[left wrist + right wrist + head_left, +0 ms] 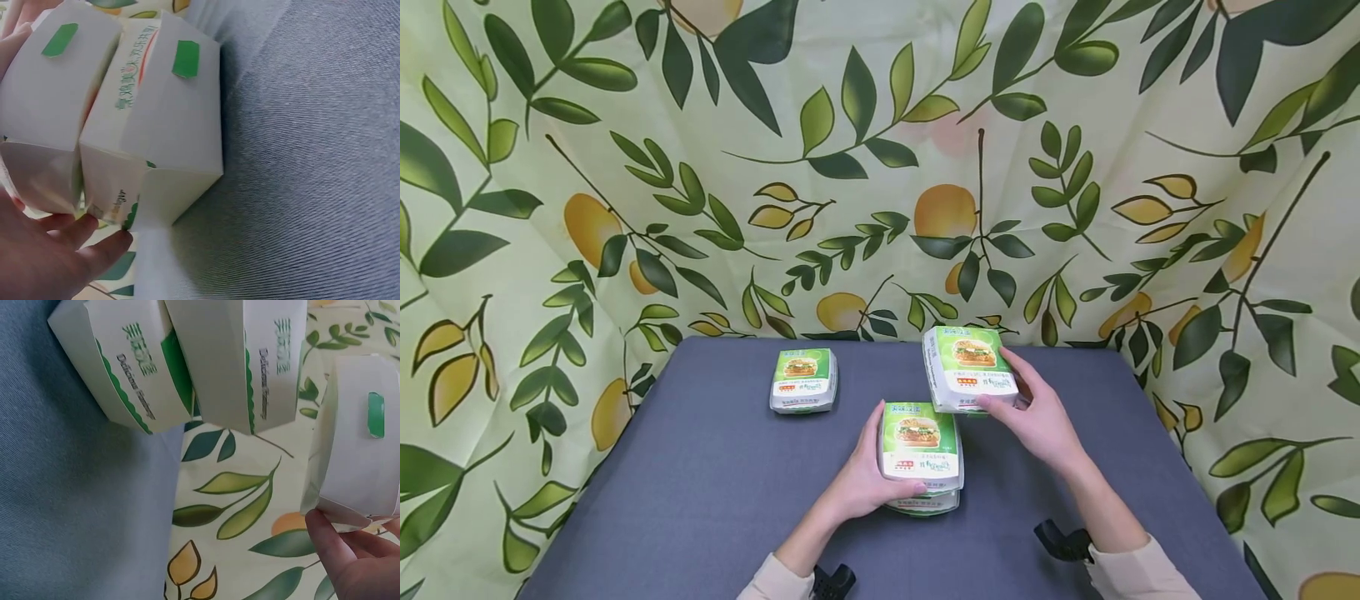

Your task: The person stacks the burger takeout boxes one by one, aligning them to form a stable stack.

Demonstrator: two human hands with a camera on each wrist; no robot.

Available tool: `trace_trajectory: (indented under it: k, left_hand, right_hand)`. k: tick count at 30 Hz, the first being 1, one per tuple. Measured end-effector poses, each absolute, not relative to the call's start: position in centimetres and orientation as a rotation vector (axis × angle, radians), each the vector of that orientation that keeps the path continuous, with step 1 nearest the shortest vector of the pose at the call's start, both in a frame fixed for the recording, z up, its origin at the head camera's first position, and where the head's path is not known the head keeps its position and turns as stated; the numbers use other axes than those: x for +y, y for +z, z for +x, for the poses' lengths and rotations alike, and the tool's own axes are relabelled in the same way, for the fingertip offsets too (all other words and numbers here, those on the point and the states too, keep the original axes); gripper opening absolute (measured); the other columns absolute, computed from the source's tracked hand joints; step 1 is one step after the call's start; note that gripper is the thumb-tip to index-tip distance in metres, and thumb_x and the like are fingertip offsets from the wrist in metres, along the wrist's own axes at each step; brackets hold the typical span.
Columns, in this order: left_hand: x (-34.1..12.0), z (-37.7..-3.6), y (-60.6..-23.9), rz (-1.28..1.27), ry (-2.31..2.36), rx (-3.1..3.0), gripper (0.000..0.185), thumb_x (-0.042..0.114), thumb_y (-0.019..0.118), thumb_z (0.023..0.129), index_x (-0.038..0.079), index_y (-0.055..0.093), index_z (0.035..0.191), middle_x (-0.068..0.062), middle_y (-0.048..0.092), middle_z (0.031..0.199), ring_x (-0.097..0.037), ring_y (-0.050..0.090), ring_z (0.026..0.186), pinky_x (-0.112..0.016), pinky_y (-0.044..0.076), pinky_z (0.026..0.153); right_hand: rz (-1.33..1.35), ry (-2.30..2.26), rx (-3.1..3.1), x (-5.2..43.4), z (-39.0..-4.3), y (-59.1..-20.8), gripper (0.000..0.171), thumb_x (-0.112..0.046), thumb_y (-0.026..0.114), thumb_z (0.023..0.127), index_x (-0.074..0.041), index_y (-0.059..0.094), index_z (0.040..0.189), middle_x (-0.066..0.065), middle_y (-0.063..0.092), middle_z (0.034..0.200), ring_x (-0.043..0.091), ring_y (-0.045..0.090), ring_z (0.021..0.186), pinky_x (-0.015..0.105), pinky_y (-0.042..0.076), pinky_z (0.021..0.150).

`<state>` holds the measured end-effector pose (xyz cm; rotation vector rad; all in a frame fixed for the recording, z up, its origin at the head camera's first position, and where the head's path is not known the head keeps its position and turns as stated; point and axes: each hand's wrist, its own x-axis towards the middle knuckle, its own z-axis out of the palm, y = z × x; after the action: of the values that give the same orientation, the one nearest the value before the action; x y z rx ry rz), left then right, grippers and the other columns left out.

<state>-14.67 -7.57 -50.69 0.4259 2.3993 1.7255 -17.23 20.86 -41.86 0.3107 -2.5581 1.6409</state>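
A: What do the fingers grasp?

B: The left hand [861, 479] curls around the near edge of a white cardboard burger box with a green printed lid [921, 446] — the upper of two stacked at the middle of the grey cloth-covered table [700, 500]; the lower stacked box [925, 502] shows beneath it. The right hand [1037, 417] grips a second identical white-and-green burger box [970, 367], held lifted just behind the stack.

A: And farther out?

B: A third burger box of the same kind [803, 380] lies apart to the left — against a backdrop of leaf-and-fruit patterned fabric [880, 167].
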Motion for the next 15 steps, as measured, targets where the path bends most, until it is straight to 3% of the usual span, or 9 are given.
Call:
trace_trajectory:
  k: [9, 15]
  left_hand:
    - [-7.7, -14.7, -50.4, 0.464, 1.707, 2.398, 0.132, 0.039, 0.094, 0.072, 0.021, 0.002, 0.164, -0.013, 0.022, 0.163, -0.027, 0.034, 0.142, -0.054, 0.026, 0.116]
    - [-7.5, -14.5, -50.1, 0.46, 1.694, 2.407, 0.132, 0.041, 0.092, 0.072, 0.019, 0.001, 0.164, -0.013, 0.018, 0.164, -0.027, 0.032, 0.143, -0.053, 0.025, 0.116]
  right_hand:
    - [0.347, 1.594, -2.563, 19.6, -15.6, -42.5, 0.085, -0.029, 0.08, 0.091, -0.015, 0.032, 0.16, 0.015, 0.057, 0.137, 0.023, 0.058, 0.113, 0.017, 0.048, 0.088]
    - [0.367, 1.544, -2.568, 18.8, -14.6, -42.6, 0.085, -0.03, 0.081, 0.089, -0.015, 0.035, 0.159, 0.012, 0.06, 0.134, 0.021, 0.058, 0.113, 0.026, 0.049, 0.091]
